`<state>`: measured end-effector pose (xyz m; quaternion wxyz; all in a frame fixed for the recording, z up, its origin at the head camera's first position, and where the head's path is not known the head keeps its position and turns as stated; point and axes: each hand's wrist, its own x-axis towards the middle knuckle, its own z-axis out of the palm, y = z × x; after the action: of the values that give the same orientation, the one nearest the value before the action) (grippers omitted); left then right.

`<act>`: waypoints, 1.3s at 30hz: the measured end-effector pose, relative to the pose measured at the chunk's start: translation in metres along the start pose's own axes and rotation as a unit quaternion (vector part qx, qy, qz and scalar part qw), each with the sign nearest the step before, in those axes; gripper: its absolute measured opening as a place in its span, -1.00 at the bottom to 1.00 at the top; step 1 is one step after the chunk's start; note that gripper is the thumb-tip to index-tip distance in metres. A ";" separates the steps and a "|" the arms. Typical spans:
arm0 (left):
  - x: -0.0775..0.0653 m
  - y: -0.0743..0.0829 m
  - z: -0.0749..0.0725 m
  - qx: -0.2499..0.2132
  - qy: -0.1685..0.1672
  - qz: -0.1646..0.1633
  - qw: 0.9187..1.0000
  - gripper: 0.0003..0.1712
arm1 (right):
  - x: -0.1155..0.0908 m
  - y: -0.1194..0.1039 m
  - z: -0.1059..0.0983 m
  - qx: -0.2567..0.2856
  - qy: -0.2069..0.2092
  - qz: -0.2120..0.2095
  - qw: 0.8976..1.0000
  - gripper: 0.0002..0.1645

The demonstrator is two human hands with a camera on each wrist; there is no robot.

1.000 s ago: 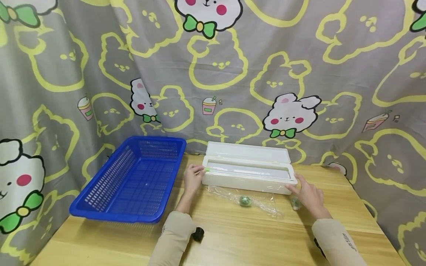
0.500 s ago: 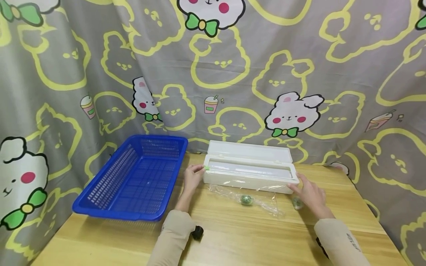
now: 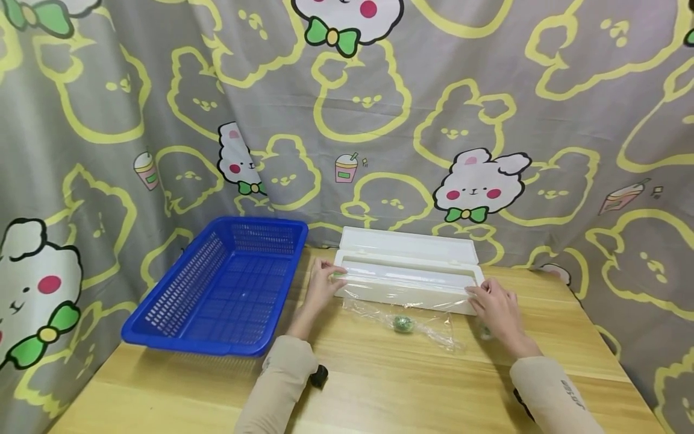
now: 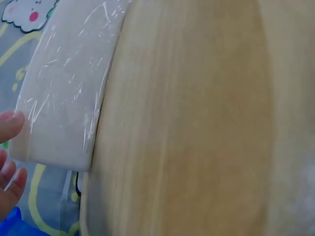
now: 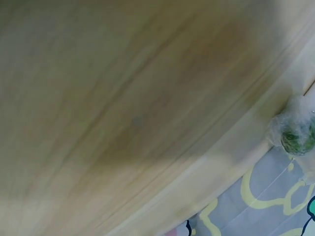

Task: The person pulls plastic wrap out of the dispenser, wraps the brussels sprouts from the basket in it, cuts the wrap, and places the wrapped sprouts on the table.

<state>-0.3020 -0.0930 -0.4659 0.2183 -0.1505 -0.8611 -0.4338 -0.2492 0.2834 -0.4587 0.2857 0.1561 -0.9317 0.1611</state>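
A long white plastic wrap dispenser stands in the head view with its lid raised. Inside lies a roll, and clear plastic wrap hangs over the front onto the table. On that film rests a green round thing. My left hand is at the dispenser's left end, thumb and fingers apart in the left wrist view. At the right end my right hand pinches the wrap's edge between thumb and fingertips. Beneath that hand a second green film-wrapped bundle is partly hidden.
A large blue plastic basket stands left of the dispenser. The wooden table extends toward me. Behind it hangs a grey patterned curtain.
The left hand's fingers have moved from the green tab onto the dispenser's top left corner. My right hand's fingers have shifted from gripping the right corner to the wrap at the front edge.
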 end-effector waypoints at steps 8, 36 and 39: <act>-0.003 0.006 0.000 0.074 0.018 0.022 0.997 -0.87 | -0.003 0.002 0.006 0.002 0.072 -0.050 0.996 -0.74; -0.025 0.029 -0.032 -0.047 -0.194 -0.010 0.980 -0.97 | -0.014 -0.003 -0.026 0.265 -0.177 0.034 0.947 -0.94; -0.029 0.028 -0.035 -0.036 -0.219 -0.018 0.975 -0.96 | -0.015 -0.003 -0.029 0.291 -0.211 0.049 0.932 -0.91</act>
<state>-0.2559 -0.1073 -0.4428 0.0112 -0.2341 -0.8743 -0.4250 -0.2224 0.2948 -0.4442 0.0161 0.2171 -0.8893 0.4021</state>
